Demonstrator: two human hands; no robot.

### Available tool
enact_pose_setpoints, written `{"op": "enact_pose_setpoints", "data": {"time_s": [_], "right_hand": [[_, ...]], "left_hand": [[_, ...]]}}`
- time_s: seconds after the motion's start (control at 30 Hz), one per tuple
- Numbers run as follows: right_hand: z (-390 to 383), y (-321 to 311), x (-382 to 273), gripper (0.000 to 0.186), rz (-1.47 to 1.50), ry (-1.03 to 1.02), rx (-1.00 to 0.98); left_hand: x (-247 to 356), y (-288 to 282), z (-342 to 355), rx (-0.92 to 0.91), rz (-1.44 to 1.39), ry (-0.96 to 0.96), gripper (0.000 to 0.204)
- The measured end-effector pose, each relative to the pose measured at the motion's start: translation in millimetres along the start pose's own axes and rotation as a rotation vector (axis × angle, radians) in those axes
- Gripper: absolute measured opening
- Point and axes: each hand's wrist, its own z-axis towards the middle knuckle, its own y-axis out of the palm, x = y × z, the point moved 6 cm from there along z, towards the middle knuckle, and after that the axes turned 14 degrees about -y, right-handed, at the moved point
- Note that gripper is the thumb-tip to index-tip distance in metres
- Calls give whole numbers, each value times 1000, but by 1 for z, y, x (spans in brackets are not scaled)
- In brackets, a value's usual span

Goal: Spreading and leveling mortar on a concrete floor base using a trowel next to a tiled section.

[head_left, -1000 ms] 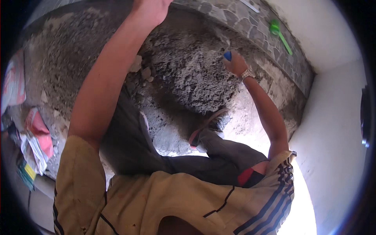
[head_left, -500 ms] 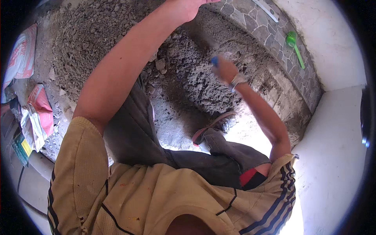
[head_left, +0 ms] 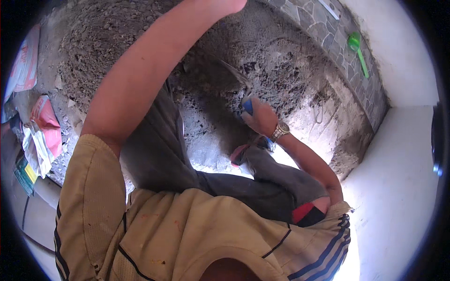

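My right hand (head_left: 260, 117), with a watch at the wrist, is closed around the blue handle (head_left: 247, 106) of a trowel. Its grey, mud-coated blade (head_left: 230, 74) points up and left over damp grey mortar mix (head_left: 276, 65). My left arm stretches across to the far edge of the view. Only the base of my left hand (head_left: 234, 4) shows there; its fingers are cut off by the frame.
A loose heap of sandy mix (head_left: 89, 51) lies at left, with crumpled sacks (head_left: 48, 129) beside it. A green dipper (head_left: 355, 42) sits on the stone-patterned tiles (head_left: 318, 33) along the right. A white wall (head_left: 393, 154) stands at right. My bent legs are close below.
My right hand has drawn back toward me and a little left with the trowel. My left hand has slid further past the upper edge. The view has shifted slightly.
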Motion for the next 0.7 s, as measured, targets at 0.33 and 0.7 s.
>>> {"op": "enact_pose_setpoints", "data": {"time_s": [0.33,0.7], "right_hand": [[-50,22,81,42,420,166,-235],[-128,32,68,41,-9,230,-167]], "left_hand": [[-13,29,-4,0,164,22,28],[-92,67,28,-371,-356,-491,29]]}}
